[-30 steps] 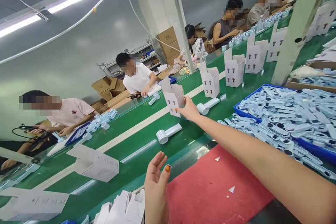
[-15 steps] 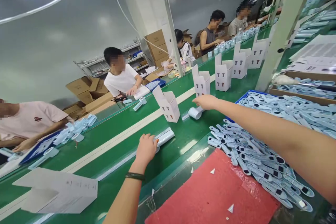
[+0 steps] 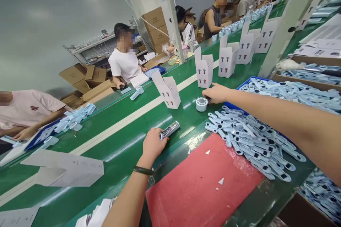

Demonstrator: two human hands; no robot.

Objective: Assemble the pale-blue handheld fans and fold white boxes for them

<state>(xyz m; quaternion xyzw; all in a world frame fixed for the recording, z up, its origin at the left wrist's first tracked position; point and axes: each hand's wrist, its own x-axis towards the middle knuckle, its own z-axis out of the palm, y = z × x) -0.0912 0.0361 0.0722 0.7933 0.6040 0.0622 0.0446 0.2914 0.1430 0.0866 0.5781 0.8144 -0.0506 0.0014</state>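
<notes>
My left hand (image 3: 154, 144) is closed around the near end of a pale handle-shaped housing (image 3: 170, 129), whose dark and silvery inside faces up. It is over the green conveyor belt (image 3: 138, 131). Farther off and to the right, my right hand (image 3: 217, 93) grips a pale-blue handheld device by its handle, which the fingers largely hide. The device's round head (image 3: 201, 104) shows a ring-shaped face with a white centre. Just behind it stands an open white box (image 3: 204, 71) with small printed pictures. Below my right forearm lies a heap of pale-blue handle covers (image 3: 245, 142) with dark patches.
A red mat (image 3: 202, 184) with white scraps lies in front of me. More open boxes (image 3: 170, 92) stand along the belt, and another white box (image 3: 69, 170) lies at left. A blue tray (image 3: 231, 106) sits under the covers. Co-workers (image 3: 128, 62) sit across the belt.
The piece in my left hand has turned, now showing its inside. The round head at my right hand has rotated to show its ringed face. The whole view has shifted.
</notes>
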